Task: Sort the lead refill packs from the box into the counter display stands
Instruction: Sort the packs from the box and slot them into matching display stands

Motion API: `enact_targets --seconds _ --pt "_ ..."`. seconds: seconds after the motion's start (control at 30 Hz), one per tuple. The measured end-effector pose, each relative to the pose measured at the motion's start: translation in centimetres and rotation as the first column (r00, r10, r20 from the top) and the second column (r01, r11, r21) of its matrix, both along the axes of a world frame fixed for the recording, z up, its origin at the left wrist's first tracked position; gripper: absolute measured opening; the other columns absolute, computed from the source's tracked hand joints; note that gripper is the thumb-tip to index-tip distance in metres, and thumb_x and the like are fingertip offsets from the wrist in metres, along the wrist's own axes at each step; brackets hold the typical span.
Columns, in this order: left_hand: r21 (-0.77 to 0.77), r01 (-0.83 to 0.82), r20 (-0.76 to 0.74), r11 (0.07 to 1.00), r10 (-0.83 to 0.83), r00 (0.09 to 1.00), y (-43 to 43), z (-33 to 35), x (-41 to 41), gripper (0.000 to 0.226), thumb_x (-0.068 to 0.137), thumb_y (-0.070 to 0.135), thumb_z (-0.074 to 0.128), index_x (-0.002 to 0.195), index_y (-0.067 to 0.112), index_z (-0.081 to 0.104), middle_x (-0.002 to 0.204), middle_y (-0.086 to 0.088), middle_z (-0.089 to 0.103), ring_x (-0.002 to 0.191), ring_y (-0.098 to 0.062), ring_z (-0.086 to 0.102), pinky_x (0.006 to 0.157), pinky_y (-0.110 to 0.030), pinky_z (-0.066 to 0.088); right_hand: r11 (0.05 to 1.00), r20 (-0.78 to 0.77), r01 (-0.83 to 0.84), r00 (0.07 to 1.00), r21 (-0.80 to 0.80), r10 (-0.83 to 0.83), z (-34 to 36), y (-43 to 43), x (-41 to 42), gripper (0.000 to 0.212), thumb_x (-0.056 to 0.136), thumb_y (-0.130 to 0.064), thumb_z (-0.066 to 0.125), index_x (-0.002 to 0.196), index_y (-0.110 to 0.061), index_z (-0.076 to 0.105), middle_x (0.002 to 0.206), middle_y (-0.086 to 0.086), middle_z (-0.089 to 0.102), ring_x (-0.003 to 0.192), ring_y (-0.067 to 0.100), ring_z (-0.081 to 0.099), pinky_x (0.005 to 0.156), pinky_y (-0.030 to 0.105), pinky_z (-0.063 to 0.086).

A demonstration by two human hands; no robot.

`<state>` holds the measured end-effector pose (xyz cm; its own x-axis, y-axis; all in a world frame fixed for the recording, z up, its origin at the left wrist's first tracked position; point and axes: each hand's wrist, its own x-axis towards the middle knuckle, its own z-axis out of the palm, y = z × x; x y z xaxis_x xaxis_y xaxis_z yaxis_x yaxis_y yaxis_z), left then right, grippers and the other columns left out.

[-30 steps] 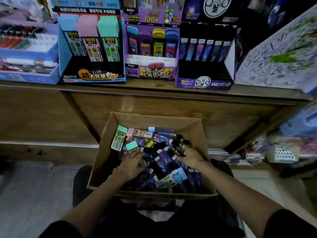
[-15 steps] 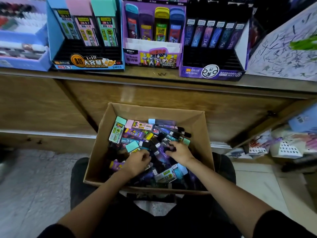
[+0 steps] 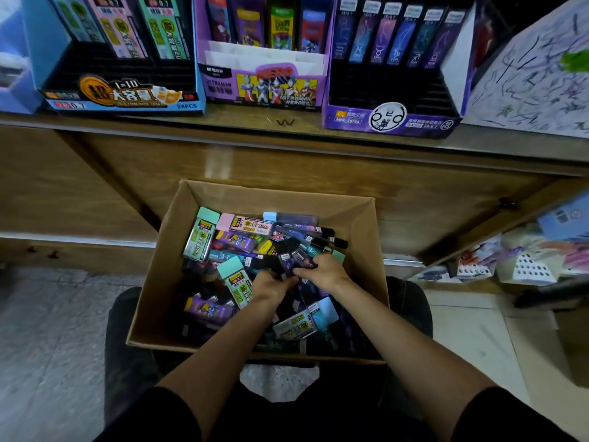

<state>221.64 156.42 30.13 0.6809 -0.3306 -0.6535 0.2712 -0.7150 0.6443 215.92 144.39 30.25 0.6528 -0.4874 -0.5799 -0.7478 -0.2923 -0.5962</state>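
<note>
Cardboard box [image 3: 153, 282] on the lap, just below the table [image 3: 242, 121] edge, heaped with mixed lead refill packs [image 3: 223, 250]: mint-capped pack [image 3: 202, 234], pink-capped pack [image 3: 251, 225], purple ones and darker ones, all jumbled and overlapping

Up on the table, three display stands [image 3: 271, 100] side by side. Blue stand [image 3: 121, 97] at left: back row of wide blue, pink and mint packs, bare black slots in front. Purple cartoon stand [image 3: 223, 87] in the middle: back row filled, white tiers forward of it bare. Dark purple stand [image 3: 392, 118] at right: one back row of slim packs, stepped slots ahead of it bare

Judged early going: bulk of the stock yet in the box, most slots unfilled. Left to do, nearly everything: picking each kind out of the heap and slotting it into the matching stand

Hands close together mid-heap, almost touching. Of the right hand [image 3: 325, 272]: knuckles up, fingers curled over a small bunch of dark slim packs [image 3: 291, 261], gripping it. Of the left hand [image 3: 271, 287]: just beside, fingers curled in at the near end of the same bunch, seemingly gripping too. Cannot tell how many packs in the bunch, nor whether lifted clear of the heap. Purple-on-black print much like the stock in the right-hand stand, so likely bound there; a guess only
</note>
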Motion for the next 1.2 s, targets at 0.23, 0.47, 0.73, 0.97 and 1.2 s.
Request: enact_targets --seconds 0.23,0.47,0.73,0.97,1.2 --pt "-0.169 0.027 -0.011 0.985 -0.029 1.0 -0.1 -0.2 -0.1 0.015 0.085 0.018 0.069 0.088 0.011 0.056 0.081 -0.006 0.06 0.076 -0.019 0.059 0.059 -0.023 0.043 0.973 0.072 0.104 0.99 0.207 -0.121 0.1 -0.3 -0.2 0.032 0.081 -0.03 0.072 0.065 -0.014 0.048 0.067 0.001 0.052 0.069 0.016 0.054 0.066 0.027 0.04" --pt "-0.263 -0.004 -0.04 0.965 -0.007 0.999 0.9 -0.6 0.3 0.041 0.095 0.027 0.052 0.13 0.007 0.042 0.114 -0.003 0.051 0.105 -0.02 0.054 0.081 -0.019 0.04 0.939 0.163 0.129 0.968 0.32 -0.189 0.8 0.2 0.2 0.014 0.084 -0.032 0.069 0.085 -0.02 0.063 0.08 -0.011 0.063 0.077 0.0 0.058 0.061 0.012 0.041" --pt "-0.439 -0.01 -0.094 0.898 -0.035 0.995 0.4 -0.2 0.8 0.032 0.089 0.014 0.063 0.118 0.017 0.048 0.101 0.003 0.062 0.089 -0.007 0.06 0.065 -0.009 0.048 0.84 0.206 0.286 0.886 0.461 -0.415 1.1 1.0 0.3 0.005 0.085 -0.019 0.068 0.082 -0.022 0.065 0.076 -0.012 0.067 0.071 0.0 0.064 0.053 0.006 0.045" --pt "-0.466 -0.146 -0.231 0.872 0.039 0.972 1.3 -0.4 1.7 0.018 0.083 0.02 0.069 0.101 0.016 0.068 0.098 -0.004 0.071 0.089 -0.014 0.067 0.066 -0.017 0.049 0.802 0.234 0.278 0.861 0.528 -0.452 2.1 1.1 1.1 0.016 0.081 -0.021 0.072 0.092 -0.018 0.061 0.09 -0.006 0.065 0.085 0.004 0.06 0.07 0.014 0.046" --pt "-0.504 -0.194 -0.203 0.842 0.103 0.974 1.6 -0.9 2.0 0.031 0.087 0.018 0.064 0.116 0.009 0.062 0.111 -0.006 0.068 0.098 -0.014 0.064 0.08 -0.02 0.048 0.797 0.27 0.211 0.866 0.566 -0.421 2.3 1.1 0.2 0.022 0.086 -0.008 0.064 0.105 0.0 0.06 0.103 0.009 0.062 0.099 0.018 0.056 0.096 0.031 0.04"
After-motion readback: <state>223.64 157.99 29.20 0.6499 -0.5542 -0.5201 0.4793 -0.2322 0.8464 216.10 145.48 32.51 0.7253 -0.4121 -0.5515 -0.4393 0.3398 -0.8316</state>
